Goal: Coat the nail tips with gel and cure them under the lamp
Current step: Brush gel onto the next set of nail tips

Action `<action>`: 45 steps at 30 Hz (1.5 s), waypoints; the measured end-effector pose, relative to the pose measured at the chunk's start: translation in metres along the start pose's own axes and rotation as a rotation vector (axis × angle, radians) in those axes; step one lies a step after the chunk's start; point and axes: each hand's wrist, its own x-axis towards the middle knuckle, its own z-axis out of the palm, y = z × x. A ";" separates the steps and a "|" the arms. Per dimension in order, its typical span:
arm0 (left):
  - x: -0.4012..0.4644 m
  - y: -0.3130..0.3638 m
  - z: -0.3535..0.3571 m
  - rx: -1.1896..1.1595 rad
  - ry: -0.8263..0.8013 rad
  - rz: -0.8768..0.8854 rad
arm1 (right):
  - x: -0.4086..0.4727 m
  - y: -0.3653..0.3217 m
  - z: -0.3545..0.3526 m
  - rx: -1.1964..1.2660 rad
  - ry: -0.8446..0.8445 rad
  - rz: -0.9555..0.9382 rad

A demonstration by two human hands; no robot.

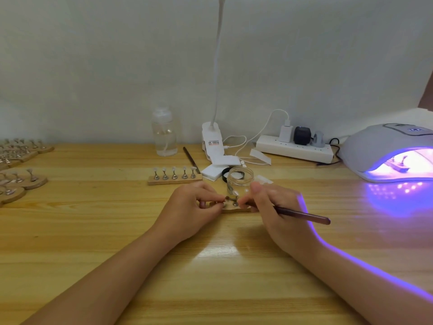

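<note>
Two hands meet over a small wooden stand [234, 209] lying on the table [117, 231], just in front of a clear open jar [239, 182]. The left hand [194, 207] curls its fingers in and pinches one of the little metal holders [235, 202] standing on that stand (whether a nail tip sits on it is too small to tell). The right hand [274, 207] grips a dark brush [302, 214], its handle pointing out to the right and its working end hidden among the fingertips by the holders. Behind the hands, a second wooden strip [174, 181] carries five upright holders topped with pale nail tips [173, 169]. At far right the curing lamp [384, 148] glows violet, with another stand [399, 164] inside its mouth. More loaded stands [21, 179] crowd the left edge. Near the wall stand a clear bottle [164, 132], a clip lamp [212, 141] and a power strip [294, 148].
</note>
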 end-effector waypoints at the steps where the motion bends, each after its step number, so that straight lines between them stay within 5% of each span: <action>1: 0.000 0.000 0.000 -0.002 0.000 -0.006 | -0.001 0.000 0.000 0.021 -0.009 0.032; 45: 0.002 0.000 0.000 -0.015 0.011 -0.001 | -0.002 -0.003 -0.002 -0.079 0.017 -0.008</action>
